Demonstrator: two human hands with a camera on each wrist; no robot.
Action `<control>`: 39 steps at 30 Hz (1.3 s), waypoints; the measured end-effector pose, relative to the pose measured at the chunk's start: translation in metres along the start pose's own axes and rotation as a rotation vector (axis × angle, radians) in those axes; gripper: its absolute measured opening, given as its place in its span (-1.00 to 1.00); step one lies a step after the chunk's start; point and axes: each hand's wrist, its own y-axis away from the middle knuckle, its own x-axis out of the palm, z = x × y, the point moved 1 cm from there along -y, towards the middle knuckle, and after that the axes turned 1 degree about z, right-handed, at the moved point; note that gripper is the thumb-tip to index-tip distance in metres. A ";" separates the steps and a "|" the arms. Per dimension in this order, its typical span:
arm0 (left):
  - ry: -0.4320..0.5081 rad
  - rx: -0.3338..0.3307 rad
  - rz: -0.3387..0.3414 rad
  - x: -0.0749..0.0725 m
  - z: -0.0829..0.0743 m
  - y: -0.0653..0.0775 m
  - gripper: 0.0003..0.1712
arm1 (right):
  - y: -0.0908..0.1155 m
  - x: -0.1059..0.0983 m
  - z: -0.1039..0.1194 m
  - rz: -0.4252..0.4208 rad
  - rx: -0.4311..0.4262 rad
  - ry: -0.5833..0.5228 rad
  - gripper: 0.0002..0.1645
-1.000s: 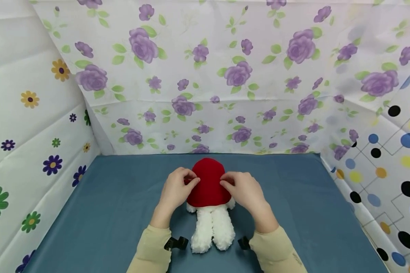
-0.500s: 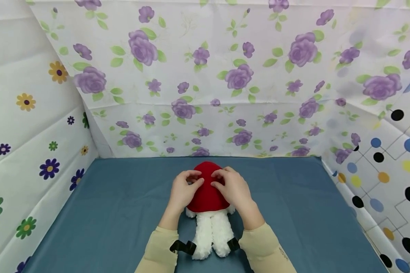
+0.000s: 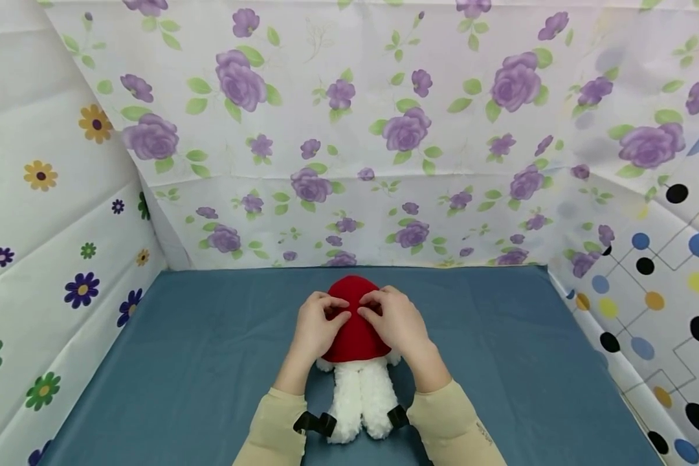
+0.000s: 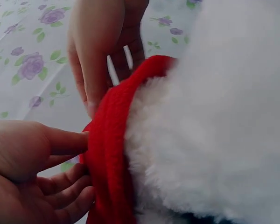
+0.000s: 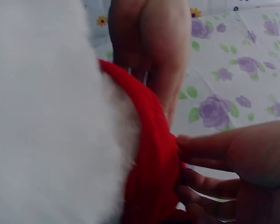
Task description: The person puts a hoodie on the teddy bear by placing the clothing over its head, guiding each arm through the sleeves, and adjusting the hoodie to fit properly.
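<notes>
A white plush toy (image 3: 349,395) lies on the blue tablecloth, its two fluffy legs pointing toward me. Red cloth (image 3: 355,343) covers the upper part of it. From the left side, my left hand (image 3: 317,327) pinches the cloth near its middle with thumb and forefinger. My right hand (image 3: 400,327) does the same from the other side, the two sets of fingertips close together. In the left wrist view the thick hem of the red cloth (image 4: 113,126) curves over white fur (image 4: 214,116). The right wrist view shows bent fingers at the cloth's outer face.
The blue tablecloth (image 3: 227,362) spreads out on both sides of the toy. A floral curtain (image 3: 361,129) stands behind, with patterned sheets on the left (image 3: 35,226) and right (image 3: 664,323). Black wrist straps (image 3: 314,424) hang by the sleeves.
Both hands have moved inward across the red cloth, from its sides to near its middle, so their fingertips are now closer together. In the last half second my left hand shifted slightly right.
</notes>
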 end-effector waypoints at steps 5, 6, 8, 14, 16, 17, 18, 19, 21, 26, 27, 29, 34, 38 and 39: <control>-0.001 -0.002 0.044 -0.001 -0.001 0.000 -0.80 | -0.001 -0.006 -0.012 0.045 -0.075 -0.022 -0.70; -0.006 0.002 0.058 -0.001 -0.001 0.000 -0.79 | -0.002 -0.005 -0.015 0.040 -0.096 -0.017 -0.71; -0.014 0.008 0.081 -0.001 0.000 0.000 -0.78 | -0.005 -0.003 -0.021 0.025 -0.129 -0.011 -0.76; -0.036 0.012 0.131 -0.004 0.006 -0.001 -0.80 | -0.008 0.008 -0.025 -0.015 -0.151 0.014 -0.88; -0.034 0.013 0.145 -0.005 0.008 -0.002 -0.84 | -0.007 0.010 -0.023 -0.019 -0.167 0.039 -0.90; -0.035 0.012 0.150 -0.006 0.009 -0.002 -0.86 | -0.007 0.011 -0.022 -0.015 -0.176 0.058 -0.90; -0.038 0.013 0.155 -0.006 0.010 -0.002 -0.88 | -0.007 0.012 -0.021 -0.011 -0.188 0.084 -0.91; -0.044 0.013 0.160 -0.006 0.010 -0.002 -0.89 | -0.006 0.012 -0.020 -0.007 -0.207 0.111 -0.91; -0.056 0.015 0.168 -0.005 0.009 -0.002 -0.92 | -0.006 0.013 -0.019 0.010 -0.234 0.154 -0.90; -0.091 0.052 0.192 -0.004 0.008 -0.001 -0.89 | -0.003 0.011 -0.025 0.099 -0.281 0.118 -0.88; -0.091 0.061 0.194 -0.004 0.008 -0.001 -0.83 | -0.002 0.011 -0.026 0.122 -0.285 0.098 -0.85; -0.092 0.085 0.190 -0.004 0.008 -0.001 -0.71 | -0.001 0.009 -0.029 0.169 -0.292 0.060 -0.80; -0.100 0.104 0.138 -0.001 0.008 -0.002 -0.68 | 0.000 0.005 -0.031 0.256 -0.275 -0.013 -0.78; -0.141 0.091 0.104 0.003 0.006 -0.001 -0.91 | 0.000 0.002 -0.030 0.284 -0.262 -0.018 -0.79; -0.150 0.092 0.106 0.003 0.006 -0.001 -0.95 | 0.000 0.002 -0.030 0.286 -0.262 -0.015 -0.79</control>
